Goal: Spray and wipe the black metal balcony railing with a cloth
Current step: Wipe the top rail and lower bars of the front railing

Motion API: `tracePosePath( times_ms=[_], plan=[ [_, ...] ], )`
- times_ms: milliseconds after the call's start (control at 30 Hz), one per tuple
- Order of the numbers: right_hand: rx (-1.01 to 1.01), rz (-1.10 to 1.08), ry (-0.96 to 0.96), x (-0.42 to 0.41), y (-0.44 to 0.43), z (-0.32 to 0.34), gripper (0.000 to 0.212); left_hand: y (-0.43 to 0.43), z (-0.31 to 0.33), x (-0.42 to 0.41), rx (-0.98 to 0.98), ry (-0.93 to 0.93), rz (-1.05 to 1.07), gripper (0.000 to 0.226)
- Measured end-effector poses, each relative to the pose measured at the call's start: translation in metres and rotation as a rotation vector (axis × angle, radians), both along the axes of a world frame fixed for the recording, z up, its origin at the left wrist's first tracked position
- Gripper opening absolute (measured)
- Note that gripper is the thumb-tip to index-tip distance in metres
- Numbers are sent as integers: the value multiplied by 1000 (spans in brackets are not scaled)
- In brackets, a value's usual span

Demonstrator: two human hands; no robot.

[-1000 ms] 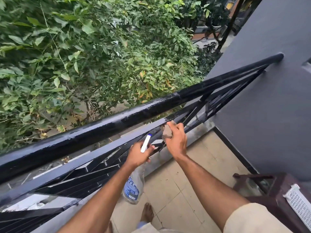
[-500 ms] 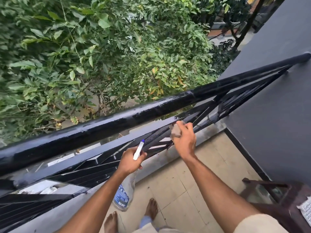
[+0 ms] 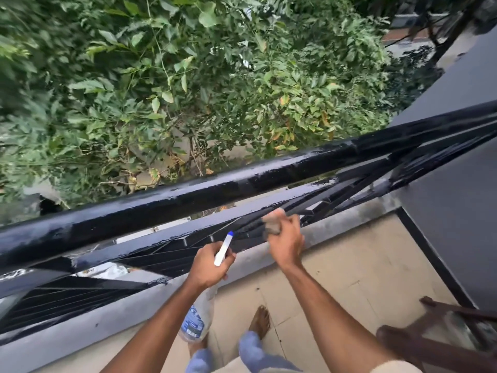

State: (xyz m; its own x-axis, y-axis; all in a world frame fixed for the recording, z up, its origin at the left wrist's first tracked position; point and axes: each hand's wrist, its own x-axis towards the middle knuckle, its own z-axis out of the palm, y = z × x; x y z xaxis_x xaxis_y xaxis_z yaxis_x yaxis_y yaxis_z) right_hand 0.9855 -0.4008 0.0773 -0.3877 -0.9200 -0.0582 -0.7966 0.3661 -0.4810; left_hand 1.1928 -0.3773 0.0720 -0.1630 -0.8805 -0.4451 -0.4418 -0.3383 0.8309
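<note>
The black metal railing point(image 3: 242, 184) runs across the view from lower left to upper right, its thick top rail glossy and wet. Thin slanted bars fill the panel below it. My right hand point(image 3: 286, 242) is closed on a brownish cloth point(image 3: 273, 223) and presses it against the slanted bars under the top rail. My left hand point(image 3: 211, 265) grips a clear spray bottle point(image 3: 197, 319) by its neck; the white nozzle with a blue tip points up toward the bars. The bottle body hangs below my hand.
A dark grey wall point(image 3: 457, 224) closes the balcony on the right. A dark brown stool point(image 3: 441, 343) stands at lower right on the beige tiled floor point(image 3: 349, 265). My bare feet point(image 3: 259, 321) are near the low grey kerb under the railing. Dense green foliage lies beyond.
The view has swung down and left. My right hand has slid the cloth along the slanted bars, staying on them. My left hand keeps the bottle just left of it.
</note>
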Motion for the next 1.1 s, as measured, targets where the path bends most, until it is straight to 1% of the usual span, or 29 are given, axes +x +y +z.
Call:
tracePosePath(
  times_ms=[67,100,167,233,300,400,433,500,600,633,667,767,800,833,900,967,1033,1100],
  plan=[
    [-115,-98,18,-12,-1,3,47,1,-1,4,6,6,12,18],
    [-127,-95,26,-10,-1,1,48,3,-1,7,9,10,26,19],
    [-43,-17,56,3,0,-12,45,4,-2,10,6,9,51,18],
    [130,121,96,25,2,-33,42,5,1,11,-1,-4,56,14],
    [244,230,42,55,6,-52,37,7,2,15,-3,-17,68,10],
    [286,140,-73,78,-1,-61,24,9,6,20,-24,-40,92,9],
    [298,120,-90,79,-3,-63,24,11,6,23,-27,-56,97,11],
    [308,143,-54,69,-2,-67,33,14,8,26,-33,-77,99,16],
    [309,170,-3,60,9,-71,55,18,7,30,-28,-86,80,12],
    [318,161,-26,62,10,-72,59,17,9,30,-30,-84,81,11],
    [333,123,-86,67,12,-73,58,19,9,34,-32,-83,83,10],
    [367,-57,-351,70,7,-70,38,19,12,40,-44,-81,88,11],
    [379,-76,-428,68,7,-69,33,21,13,42,-44,-84,83,11],
    [388,-55,-490,67,8,-69,33,22,14,44,-47,-86,80,12],
    [372,10,-577,72,14,-69,41,24,15,46,-47,-85,70,13],
    [334,7,-623,78,19,-71,47,25,16,47,-47,-80,56,13],
    [324,-19,-564,82,21,-69,45,26,16,48,-45,-85,33,12],
    [330,-41,-394,81,15,-67,36,25,15,49,-35,-94,20,11]
  ],
)
